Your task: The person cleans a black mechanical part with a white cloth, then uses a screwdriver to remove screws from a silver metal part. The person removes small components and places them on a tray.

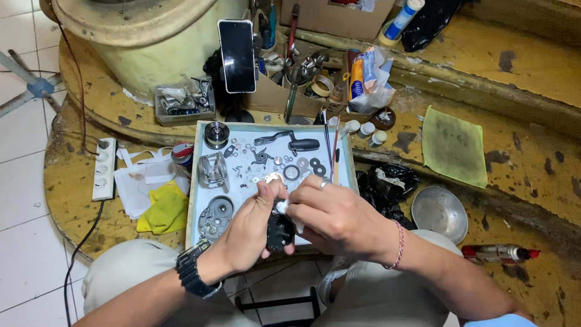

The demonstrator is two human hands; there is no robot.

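Beside the box, an orange packet (357, 74) stands in clear plastic.

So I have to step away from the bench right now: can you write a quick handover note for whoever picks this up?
Left hand: grip closed on the small black reel part, held over the near edge of the tray.
Right hand: pressing a white wad against the top of that part.
In the tray: spool, crank handle, frame, side plate, washers and gears, all apart.
Done: reel is dismantled.
Left: the laid-out pieces are not yet reassembled.
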